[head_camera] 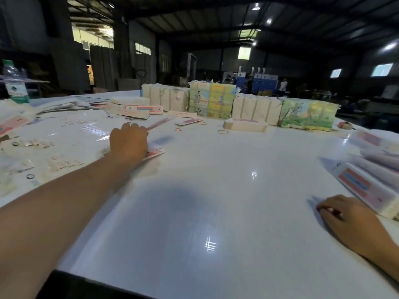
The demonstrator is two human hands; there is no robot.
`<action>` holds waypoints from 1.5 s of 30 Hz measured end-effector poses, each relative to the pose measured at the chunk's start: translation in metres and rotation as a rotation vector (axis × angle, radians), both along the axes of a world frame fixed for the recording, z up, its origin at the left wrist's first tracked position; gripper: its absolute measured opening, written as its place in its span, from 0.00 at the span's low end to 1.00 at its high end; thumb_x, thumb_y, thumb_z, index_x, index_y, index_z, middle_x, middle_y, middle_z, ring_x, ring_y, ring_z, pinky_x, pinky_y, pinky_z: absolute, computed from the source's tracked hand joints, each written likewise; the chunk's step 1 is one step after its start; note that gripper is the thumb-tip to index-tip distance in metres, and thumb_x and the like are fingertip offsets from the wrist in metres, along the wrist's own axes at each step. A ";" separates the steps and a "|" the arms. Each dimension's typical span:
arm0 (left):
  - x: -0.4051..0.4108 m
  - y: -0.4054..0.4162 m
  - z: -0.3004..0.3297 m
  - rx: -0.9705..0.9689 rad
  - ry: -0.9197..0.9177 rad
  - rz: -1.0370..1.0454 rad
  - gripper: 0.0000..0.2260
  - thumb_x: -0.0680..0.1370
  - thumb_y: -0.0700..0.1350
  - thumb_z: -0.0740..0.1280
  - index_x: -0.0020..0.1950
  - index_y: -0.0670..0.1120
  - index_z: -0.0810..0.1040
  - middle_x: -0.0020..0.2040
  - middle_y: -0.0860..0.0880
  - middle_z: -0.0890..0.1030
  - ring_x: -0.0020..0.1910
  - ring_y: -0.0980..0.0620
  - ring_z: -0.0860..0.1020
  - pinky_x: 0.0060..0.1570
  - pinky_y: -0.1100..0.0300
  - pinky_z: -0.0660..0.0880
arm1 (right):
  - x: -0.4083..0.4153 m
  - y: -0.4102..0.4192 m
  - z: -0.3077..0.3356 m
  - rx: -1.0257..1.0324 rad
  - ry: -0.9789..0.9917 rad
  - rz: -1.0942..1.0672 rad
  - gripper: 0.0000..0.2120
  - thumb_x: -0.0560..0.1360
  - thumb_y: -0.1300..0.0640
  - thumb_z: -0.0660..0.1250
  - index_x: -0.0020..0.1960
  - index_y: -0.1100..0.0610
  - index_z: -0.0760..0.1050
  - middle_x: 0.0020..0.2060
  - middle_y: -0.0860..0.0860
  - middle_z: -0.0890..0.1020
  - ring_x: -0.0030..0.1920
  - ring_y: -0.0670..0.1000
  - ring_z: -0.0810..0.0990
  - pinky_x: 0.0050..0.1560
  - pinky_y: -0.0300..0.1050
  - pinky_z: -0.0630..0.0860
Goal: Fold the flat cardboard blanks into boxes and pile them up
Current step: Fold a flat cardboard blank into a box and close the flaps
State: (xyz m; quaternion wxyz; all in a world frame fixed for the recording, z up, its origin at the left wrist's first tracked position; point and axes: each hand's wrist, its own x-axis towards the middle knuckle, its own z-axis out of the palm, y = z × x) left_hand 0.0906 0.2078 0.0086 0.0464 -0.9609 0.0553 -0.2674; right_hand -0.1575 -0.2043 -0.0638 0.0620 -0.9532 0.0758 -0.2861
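My left hand reaches far out to the left middle of the white table. It holds a flat white blank with red and blue print; the blank's far end sticks up past my fingers and is blurred. My right hand rests on the table at the lower right, fingers loosely curled, holding nothing. Just beyond it lies a pile of folded white boxes with red and blue labels. More flat blanks are spread over the table's left side.
Bundled stacks of white and colourfully printed cardboard line the far edge. Loose rubber bands and small blanks lie before them. A water bottle stands at far left. A person stands in the dark hall far behind.
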 end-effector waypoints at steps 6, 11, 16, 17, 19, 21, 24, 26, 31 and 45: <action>-0.095 -0.143 0.015 -0.048 -0.100 -0.530 0.12 0.82 0.46 0.53 0.64 0.50 0.70 0.58 0.51 0.75 0.56 0.48 0.73 0.37 0.56 0.63 | -0.007 0.013 0.012 0.052 0.074 -0.023 0.07 0.74 0.64 0.65 0.39 0.60 0.80 0.39 0.55 0.79 0.42 0.58 0.76 0.41 0.48 0.70; -0.165 -0.218 -0.020 0.050 -0.022 -0.818 0.14 0.79 0.41 0.57 0.64 0.49 0.67 0.59 0.51 0.72 0.58 0.48 0.71 0.40 0.57 0.60 | -0.009 0.013 0.015 0.081 0.113 -0.035 0.08 0.75 0.60 0.64 0.45 0.60 0.81 0.46 0.55 0.81 0.49 0.58 0.76 0.46 0.46 0.72; -0.175 -0.235 -0.054 0.070 0.079 -0.865 0.16 0.79 0.41 0.55 0.67 0.51 0.64 0.62 0.52 0.70 0.59 0.49 0.69 0.45 0.57 0.63 | -0.009 0.011 0.012 0.173 0.051 -0.031 0.11 0.74 0.58 0.62 0.54 0.55 0.79 0.54 0.53 0.82 0.55 0.56 0.77 0.49 0.46 0.74; -0.175 -0.234 -0.056 0.062 0.070 -0.866 0.16 0.80 0.42 0.55 0.67 0.51 0.64 0.62 0.52 0.70 0.60 0.49 0.69 0.45 0.58 0.63 | -0.009 0.009 0.010 0.174 0.051 -0.024 0.11 0.75 0.58 0.63 0.55 0.55 0.79 0.54 0.53 0.82 0.54 0.55 0.78 0.49 0.47 0.75; -0.173 -0.233 -0.058 0.063 0.059 -0.875 0.16 0.80 0.43 0.54 0.68 0.52 0.63 0.61 0.53 0.70 0.59 0.50 0.68 0.44 0.59 0.62 | -0.007 0.007 0.008 0.216 0.060 -0.005 0.11 0.76 0.58 0.62 0.54 0.56 0.79 0.52 0.53 0.82 0.52 0.54 0.79 0.50 0.46 0.75; -0.171 -0.232 -0.059 0.063 0.057 -0.878 0.16 0.81 0.45 0.53 0.69 0.53 0.62 0.61 0.54 0.70 0.59 0.51 0.68 0.43 0.60 0.62 | -0.006 0.005 0.011 0.487 0.020 -0.017 0.11 0.78 0.60 0.60 0.45 0.55 0.81 0.43 0.50 0.83 0.45 0.52 0.79 0.44 0.39 0.74; -0.169 -0.233 -0.060 0.073 0.061 -0.871 0.16 0.82 0.45 0.53 0.69 0.53 0.61 0.62 0.55 0.69 0.60 0.52 0.67 0.43 0.60 0.61 | -0.007 0.003 0.025 1.260 -0.166 0.039 0.21 0.78 0.60 0.56 0.32 0.55 0.81 0.30 0.54 0.80 0.31 0.52 0.76 0.31 0.41 0.71; -0.168 -0.234 -0.060 0.074 0.059 -0.881 0.16 0.81 0.46 0.54 0.70 0.52 0.60 0.62 0.54 0.69 0.60 0.52 0.67 0.43 0.60 0.60 | -0.009 0.002 0.031 1.554 -0.242 0.120 0.17 0.78 0.57 0.55 0.38 0.59 0.78 0.30 0.59 0.77 0.27 0.53 0.76 0.25 0.42 0.70; -0.165 -0.231 -0.062 0.011 0.034 -0.926 0.22 0.81 0.57 0.51 0.74 0.54 0.55 0.69 0.53 0.65 0.66 0.51 0.64 0.58 0.57 0.65 | -0.009 0.003 0.031 1.538 -0.188 0.075 0.04 0.77 0.64 0.59 0.47 0.65 0.71 0.25 0.57 0.78 0.23 0.51 0.74 0.22 0.40 0.68; -0.160 -0.228 -0.050 -0.053 -0.017 -0.769 0.35 0.70 0.73 0.47 0.68 0.52 0.61 0.59 0.54 0.72 0.58 0.53 0.71 0.54 0.59 0.65 | -0.011 0.001 0.029 1.441 -0.302 0.118 0.08 0.78 0.58 0.62 0.42 0.59 0.75 0.30 0.56 0.79 0.26 0.50 0.73 0.26 0.42 0.67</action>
